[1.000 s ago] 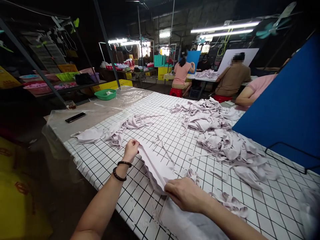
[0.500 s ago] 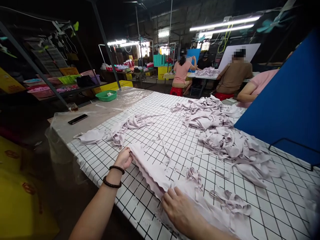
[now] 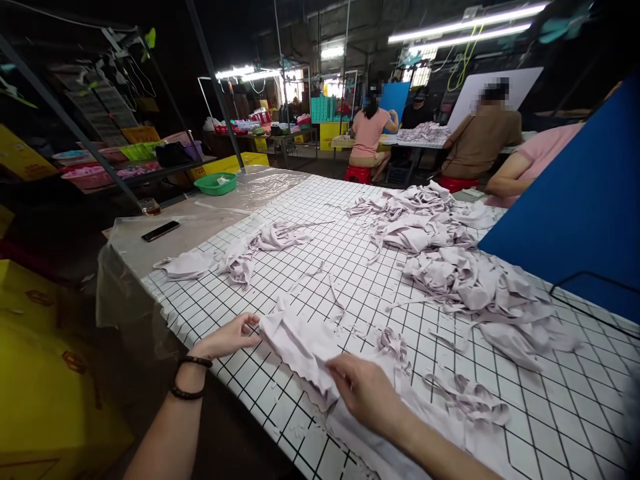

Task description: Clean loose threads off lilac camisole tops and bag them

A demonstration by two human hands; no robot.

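A pale lilac piece of fabric with a wavy edge lies along the near side of the grid-patterned table. At its far-left end is my left hand, with dark braided bands on the wrist. Its fingers are parted, with the tips beside the fabric's corner. My right hand has its fingers closed in a pinch on the fabric's middle; the fingertips are partly hidden. More pale cloth runs under and beyond the right forearm. Looped straps of the same colour lie to its right.
Heaped pale garments cover the table's right side, beside a blue board. A smaller cloth pile lies at left. A phone and green basket rest on the plastic-covered end. Other people sit working beyond.
My left hand has let go of the fabric's end and drawn slightly left. That end has sunk flatter onto the table. My right hand has shifted up a little, its fingers now pinched.
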